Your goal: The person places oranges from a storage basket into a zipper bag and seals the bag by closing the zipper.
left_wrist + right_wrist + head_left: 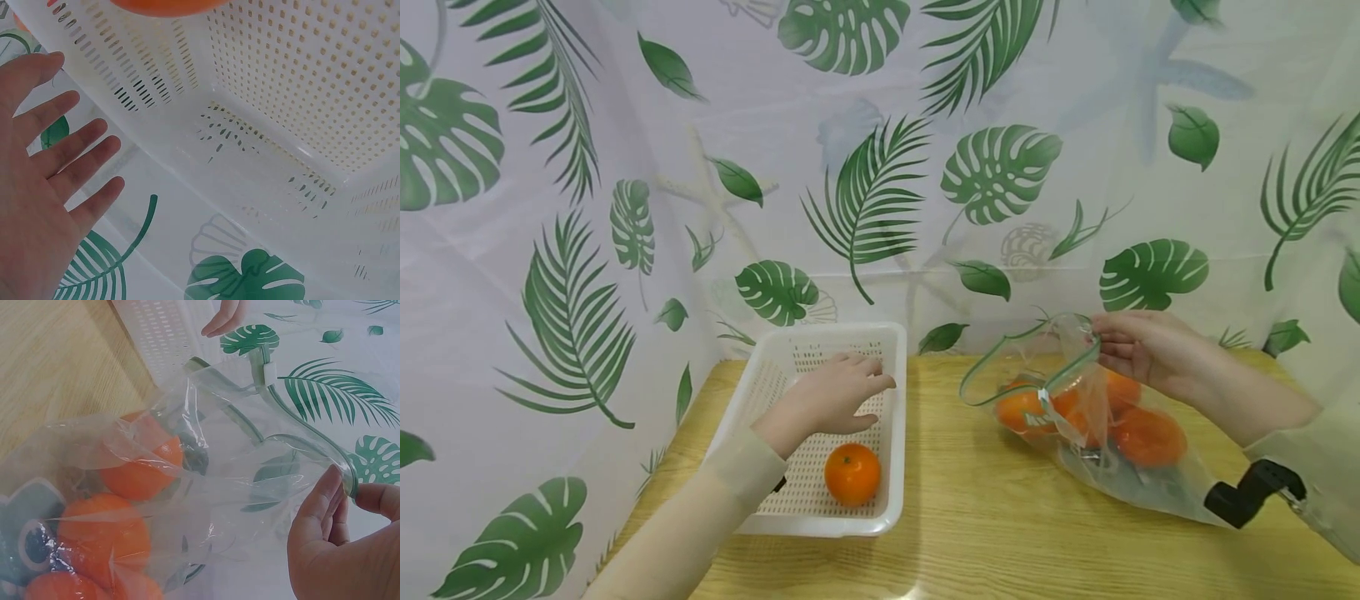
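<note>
My left hand (835, 392) hovers over the white plastic basket (892, 467), fingers spread and holding nothing. In the left wrist view that hand (59, 169) appears beside the basket's wall, its fingers apart from it. One orange (852, 474) lies in the basket's near right corner. At the right, my right hand (1150, 350) pinches the green-edged rim of a clear zip bag (1180, 492). The bag's mouth gapes toward the basket, and a white slider (270, 374) sits on its zip. Several oranges (103, 534) rest inside the bag, partly blurred by the plastic.
Both containers stand on a wood-grain table (970, 533). A white cloth with green leaf prints (865, 200) hangs behind the table and along its left side. A black strap device (1255, 492) is on the right wrist.
</note>
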Demonstrator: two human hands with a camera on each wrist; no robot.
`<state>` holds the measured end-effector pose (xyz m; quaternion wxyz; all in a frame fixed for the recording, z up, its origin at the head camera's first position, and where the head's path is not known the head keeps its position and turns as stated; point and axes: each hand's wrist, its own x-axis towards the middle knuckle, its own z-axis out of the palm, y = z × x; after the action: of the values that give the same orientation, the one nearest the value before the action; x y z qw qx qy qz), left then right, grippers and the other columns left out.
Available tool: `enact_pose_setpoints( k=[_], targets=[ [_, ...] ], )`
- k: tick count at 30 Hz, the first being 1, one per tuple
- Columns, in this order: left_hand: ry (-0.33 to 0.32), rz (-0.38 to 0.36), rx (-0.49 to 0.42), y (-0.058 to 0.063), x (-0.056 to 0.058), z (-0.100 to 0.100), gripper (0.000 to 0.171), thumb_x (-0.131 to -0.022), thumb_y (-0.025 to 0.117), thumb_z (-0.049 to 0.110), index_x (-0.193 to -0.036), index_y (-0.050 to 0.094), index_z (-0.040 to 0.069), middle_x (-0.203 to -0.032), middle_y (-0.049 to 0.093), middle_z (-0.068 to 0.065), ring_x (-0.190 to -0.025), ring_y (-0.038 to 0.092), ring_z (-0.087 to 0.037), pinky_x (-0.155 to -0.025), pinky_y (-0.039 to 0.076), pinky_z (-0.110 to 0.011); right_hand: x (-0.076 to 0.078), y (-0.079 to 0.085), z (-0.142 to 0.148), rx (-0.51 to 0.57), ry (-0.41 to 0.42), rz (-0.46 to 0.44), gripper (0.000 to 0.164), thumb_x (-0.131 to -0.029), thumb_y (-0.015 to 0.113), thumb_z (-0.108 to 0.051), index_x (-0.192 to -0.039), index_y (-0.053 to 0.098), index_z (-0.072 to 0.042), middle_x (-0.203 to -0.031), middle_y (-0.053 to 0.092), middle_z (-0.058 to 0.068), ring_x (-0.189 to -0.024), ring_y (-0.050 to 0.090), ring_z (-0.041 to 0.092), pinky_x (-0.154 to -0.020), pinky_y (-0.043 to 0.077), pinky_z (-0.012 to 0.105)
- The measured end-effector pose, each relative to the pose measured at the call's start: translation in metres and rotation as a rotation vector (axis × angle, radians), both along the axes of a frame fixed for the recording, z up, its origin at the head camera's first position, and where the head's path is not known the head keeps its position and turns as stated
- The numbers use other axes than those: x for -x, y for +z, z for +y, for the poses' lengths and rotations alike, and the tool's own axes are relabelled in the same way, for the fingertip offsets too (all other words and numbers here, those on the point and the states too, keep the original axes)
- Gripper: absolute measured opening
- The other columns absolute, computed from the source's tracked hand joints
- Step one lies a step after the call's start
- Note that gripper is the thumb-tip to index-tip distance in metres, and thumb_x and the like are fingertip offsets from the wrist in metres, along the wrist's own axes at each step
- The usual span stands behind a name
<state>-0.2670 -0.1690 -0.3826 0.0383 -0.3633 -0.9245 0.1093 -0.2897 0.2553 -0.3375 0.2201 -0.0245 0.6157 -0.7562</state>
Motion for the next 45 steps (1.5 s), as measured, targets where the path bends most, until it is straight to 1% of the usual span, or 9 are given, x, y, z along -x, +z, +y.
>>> enact_pose_setpoints(
  k=[3, 6, 11, 17, 24, 31, 34, 39, 45],
  targets=[
    [-0.002, 0.006, 0.001, 0.0, -0.002, -0.004, 0.051, -0.095, 0.078, 0.035, -0.141, 0.063, 0.019, -0.136, 0.066, -0.005, -0.128, 0.062, -0.026, -0.118, 0.047, -0.044, 0.0, 0.001, 0.0, -0.004, 0.001, 0.002, 0.035, -0.11, 0.052, -0.011, -0.087, 0.077, -0.014, -0.086, 0.075, -0.003, -0.079, 0.071, 0.009, -0.077, 0.063, 0.022],
    [0.0, 0.013, 0.006, -0.001, -0.004, -0.008, 0.053, -0.094, 0.078, 0.038, -0.141, 0.062, 0.02, -0.135, 0.066, -0.004, -0.128, 0.062, -0.026, -0.118, 0.047, -0.044, 0.0, 0.002, 0.001, -0.008, 0.005, 0.003, 0.035, -0.11, 0.051, -0.011, -0.088, 0.078, -0.015, -0.087, 0.074, -0.003, -0.08, 0.07, 0.009, -0.078, 0.063, 0.022],
    [0.016, 0.002, 0.006, -0.003, -0.01, -0.012, 0.057, -0.092, 0.079, 0.042, -0.142, 0.063, 0.02, -0.136, 0.066, -0.005, -0.128, 0.062, -0.026, -0.118, 0.047, -0.047, 0.0, 0.002, 0.002, -0.004, 0.007, 0.002, 0.036, -0.111, 0.051, -0.011, -0.088, 0.078, -0.015, -0.087, 0.074, -0.003, -0.08, 0.07, 0.009, -0.078, 0.063, 0.022],
    [0.023, -0.016, 0.004, -0.004, -0.019, -0.017, 0.06, -0.089, 0.082, 0.046, -0.141, 0.064, 0.021, -0.131, 0.067, -0.004, -0.122, 0.064, -0.025, -0.111, 0.051, -0.047, 0.001, 0.002, 0.004, -0.005, 0.01, 0.012, 0.035, -0.111, 0.05, -0.011, -0.088, 0.077, -0.014, -0.088, 0.074, -0.003, -0.081, 0.07, 0.009, -0.078, 0.063, 0.022],
    [0.033, -0.042, 0.046, -0.007, -0.027, -0.021, 0.064, -0.085, 0.085, 0.048, -0.14, 0.065, 0.023, -0.126, 0.066, -0.001, -0.118, 0.062, -0.022, -0.104, 0.052, -0.043, 0.001, 0.002, 0.004, -0.009, 0.007, 0.019, 0.036, -0.111, 0.051, -0.01, -0.088, 0.078, -0.014, -0.087, 0.075, -0.003, -0.081, 0.07, 0.009, -0.078, 0.063, 0.022],
    [0.086, -0.128, 0.053, -0.008, -0.032, -0.019, 0.072, -0.078, 0.091, 0.047, -0.142, 0.065, 0.024, -0.127, 0.066, -0.002, -0.11, 0.063, -0.021, -0.097, 0.055, -0.04, 0.0, 0.004, 0.005, -0.014, -0.001, 0.01, 0.036, -0.11, 0.052, -0.011, -0.087, 0.079, -0.015, -0.087, 0.074, -0.004, -0.08, 0.069, 0.009, -0.077, 0.063, 0.022],
    [0.097, -0.157, 0.075, -0.008, -0.034, -0.017, 0.075, -0.076, 0.094, 0.044, -0.142, 0.065, 0.024, -0.129, 0.066, -0.003, -0.107, 0.063, -0.021, -0.095, 0.056, -0.04, 0.0, 0.004, 0.005, -0.008, 0.001, 0.012, 0.036, -0.11, 0.051, -0.011, -0.087, 0.079, -0.015, -0.087, 0.075, -0.004, -0.08, 0.07, 0.009, -0.077, 0.063, 0.022],
    [0.112, -0.209, 0.13, -0.008, -0.039, -0.012, 0.079, -0.073, 0.097, 0.046, -0.143, 0.064, 0.027, -0.122, 0.066, 0.0, -0.103, 0.062, -0.018, -0.089, 0.058, -0.036, 0.0, 0.003, 0.006, 0.0, 0.003, 0.017, 0.036, -0.111, 0.051, -0.011, -0.088, 0.079, -0.015, -0.087, 0.075, -0.003, -0.079, 0.07, 0.009, -0.077, 0.063, 0.022],
    [0.15, -0.27, 0.162, -0.008, -0.044, -0.004, 0.078, -0.071, 0.099, 0.044, -0.14, 0.065, 0.03, -0.112, 0.067, 0.003, -0.097, 0.064, -0.014, -0.088, 0.059, -0.033, 0.0, 0.003, 0.007, 0.0, -0.001, 0.012, 0.036, -0.11, 0.051, -0.011, -0.088, 0.079, -0.015, -0.086, 0.074, -0.004, -0.079, 0.069, 0.009, -0.077, 0.062, 0.022]
  ],
)
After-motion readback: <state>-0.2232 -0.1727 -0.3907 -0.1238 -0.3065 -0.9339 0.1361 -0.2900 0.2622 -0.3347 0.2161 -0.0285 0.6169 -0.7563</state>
